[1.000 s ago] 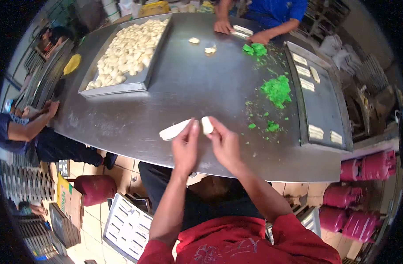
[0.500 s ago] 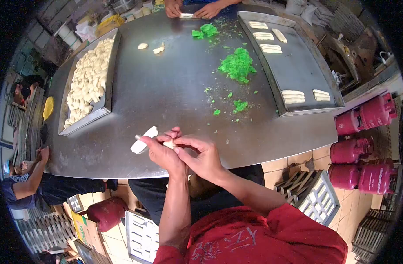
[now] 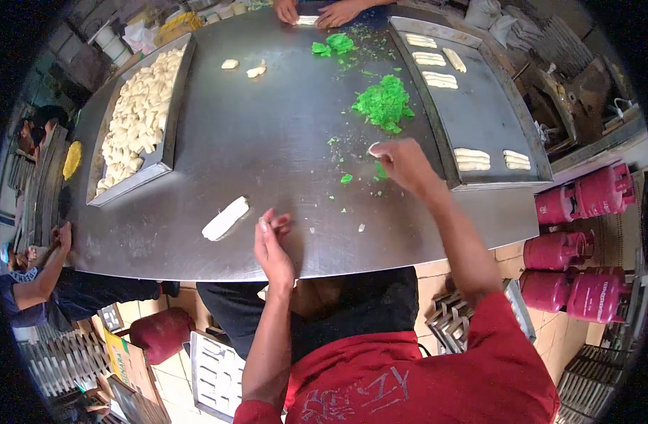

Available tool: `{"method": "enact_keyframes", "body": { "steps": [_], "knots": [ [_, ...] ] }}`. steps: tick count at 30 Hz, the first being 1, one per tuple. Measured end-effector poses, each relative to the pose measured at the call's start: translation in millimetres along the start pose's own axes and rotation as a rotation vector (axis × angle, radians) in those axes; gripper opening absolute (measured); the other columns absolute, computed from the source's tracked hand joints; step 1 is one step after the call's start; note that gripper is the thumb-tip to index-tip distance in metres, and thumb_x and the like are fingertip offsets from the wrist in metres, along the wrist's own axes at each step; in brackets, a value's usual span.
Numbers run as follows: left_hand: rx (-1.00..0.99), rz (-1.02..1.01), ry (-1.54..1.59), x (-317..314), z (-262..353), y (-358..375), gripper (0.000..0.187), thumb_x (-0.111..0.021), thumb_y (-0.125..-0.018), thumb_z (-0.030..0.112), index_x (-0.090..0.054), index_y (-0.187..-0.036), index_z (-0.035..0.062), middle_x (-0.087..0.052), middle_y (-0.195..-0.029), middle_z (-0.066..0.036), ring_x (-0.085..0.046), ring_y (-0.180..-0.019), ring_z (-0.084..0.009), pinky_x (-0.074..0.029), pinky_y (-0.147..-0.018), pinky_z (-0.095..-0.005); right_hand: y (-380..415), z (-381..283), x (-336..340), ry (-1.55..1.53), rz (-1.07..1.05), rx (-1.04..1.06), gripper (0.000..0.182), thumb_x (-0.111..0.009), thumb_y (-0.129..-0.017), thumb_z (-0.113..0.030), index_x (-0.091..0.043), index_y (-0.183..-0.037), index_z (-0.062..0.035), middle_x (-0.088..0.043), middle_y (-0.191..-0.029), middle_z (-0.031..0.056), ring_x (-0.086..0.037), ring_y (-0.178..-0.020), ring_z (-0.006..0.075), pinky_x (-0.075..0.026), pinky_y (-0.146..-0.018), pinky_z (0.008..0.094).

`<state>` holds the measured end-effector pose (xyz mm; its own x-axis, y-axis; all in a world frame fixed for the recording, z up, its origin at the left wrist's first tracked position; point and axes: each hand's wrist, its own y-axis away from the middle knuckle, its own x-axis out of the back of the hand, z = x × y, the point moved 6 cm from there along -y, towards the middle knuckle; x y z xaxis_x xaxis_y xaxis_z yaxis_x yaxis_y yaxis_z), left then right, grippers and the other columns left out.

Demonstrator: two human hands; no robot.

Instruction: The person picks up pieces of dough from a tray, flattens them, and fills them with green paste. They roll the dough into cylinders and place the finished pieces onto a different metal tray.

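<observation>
My right hand (image 3: 403,164) is closed, its fingers pinching a small pale dough piece (image 3: 374,149) over the table, just below the large pile of green flakes (image 3: 384,104). Most of that dough is hidden by the fingers. Near the front edge my left hand (image 3: 273,247) holds nothing, with loosely curled fingers apart. To its left a flat, rolled-up strip of dough (image 3: 226,219) lies on the metal table (image 3: 267,134). Crumbs of green flakes are scattered around my right hand.
A tray of many dough lumps (image 3: 170,152) stands at left. At right, another tray (image 3: 479,106) holds several shaped dough strips. Across the table a co-worker's hands (image 3: 338,13) handle dough. Pink gas cylinders (image 3: 596,297) stand right; a second person (image 3: 38,290) is at left.
My right hand has left my left hand and moved up and right to the green flakes, carrying dough. My left hand's fingers have loosened; the dough strip is now uncovered.
</observation>
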<state>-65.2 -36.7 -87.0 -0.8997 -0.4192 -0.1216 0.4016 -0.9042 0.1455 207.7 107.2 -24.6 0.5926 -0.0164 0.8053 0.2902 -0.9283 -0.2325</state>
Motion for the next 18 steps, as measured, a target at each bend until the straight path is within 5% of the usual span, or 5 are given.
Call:
{"method": "enact_keyframes", "body": {
  "steps": [1, 5, 15, 17, 18],
  "knots": [
    [-0.082, 0.022, -0.078, -0.6, 1.9, 2.4, 0.049, -0.037, -0.103, 0.038, -0.057, -0.12, -0.0039, -0.065, -0.093, -0.01, -0.057, -0.088, -0.0134, -0.044, -0.087, -0.0296, -7.6, 7.7, -5.2, 0.132, -0.126, 0.079, 0.02, -0.063, -0.078, -0.001, -0.069, -0.096, -0.0063, -0.07, -0.09, 0.0119, -0.067, -0.078, 0.0299, -0.054, -0.07, 0.0368],
    [-0.101, -0.037, -0.064, -2.7, -0.8, 6.2, 0.043, -0.042, -0.103, 0.033, -0.06, -0.113, -0.0051, -0.064, -0.091, -0.008, -0.056, -0.087, -0.0122, -0.044, -0.084, -0.0276, 1.0, 20.1, -26.9, 0.303, -0.361, 0.281, 0.018, -0.062, -0.075, -0.001, -0.064, -0.091, -0.0062, -0.068, -0.09, 0.0119, -0.063, -0.084, 0.0361, -0.053, -0.072, 0.0431],
    [-0.08, -0.041, -0.083, -0.7, 3.3, 4.6, 0.041, -0.043, -0.103, 0.031, -0.062, -0.109, -0.0045, -0.067, -0.086, -0.008, -0.058, -0.083, -0.012, -0.046, -0.081, -0.0276, 47.0, 5.6, -11.1, 0.206, -0.337, 0.355, 0.025, -0.067, -0.072, -0.005, -0.064, -0.096, -0.0064, -0.064, -0.098, 0.0113, -0.062, -0.09, 0.0322, -0.052, -0.075, 0.039],
    [-0.047, -0.045, -0.064, 0.9, 1.1, 3.8, 0.042, -0.043, -0.103, 0.032, -0.062, -0.109, -0.0045, -0.067, -0.089, -0.008, -0.058, -0.085, -0.012, -0.046, -0.082, -0.0277, 47.4, 25.8, -10.0, 0.02, -0.409, -0.084, 0.031, -0.068, -0.077, -0.008, -0.066, -0.108, -0.0076, -0.066, -0.102, 0.0119, -0.064, -0.091, 0.0292, -0.05, -0.078, 0.036],
    [-0.049, -0.036, -0.055, 2.0, 0.9, 3.3, 0.042, -0.043, -0.103, 0.032, -0.062, -0.109, -0.0045, -0.067, -0.089, -0.008, -0.058, -0.085, -0.012, -0.046, -0.082, -0.0277, 48.5, 19.9, -10.0, 0.027, -0.414, -0.074, 0.031, -0.068, -0.077, -0.008, -0.066, -0.108, -0.0076, -0.066, -0.102, 0.0119, -0.064, -0.091, 0.0292, -0.05, -0.078, 0.036]
  ]
}}
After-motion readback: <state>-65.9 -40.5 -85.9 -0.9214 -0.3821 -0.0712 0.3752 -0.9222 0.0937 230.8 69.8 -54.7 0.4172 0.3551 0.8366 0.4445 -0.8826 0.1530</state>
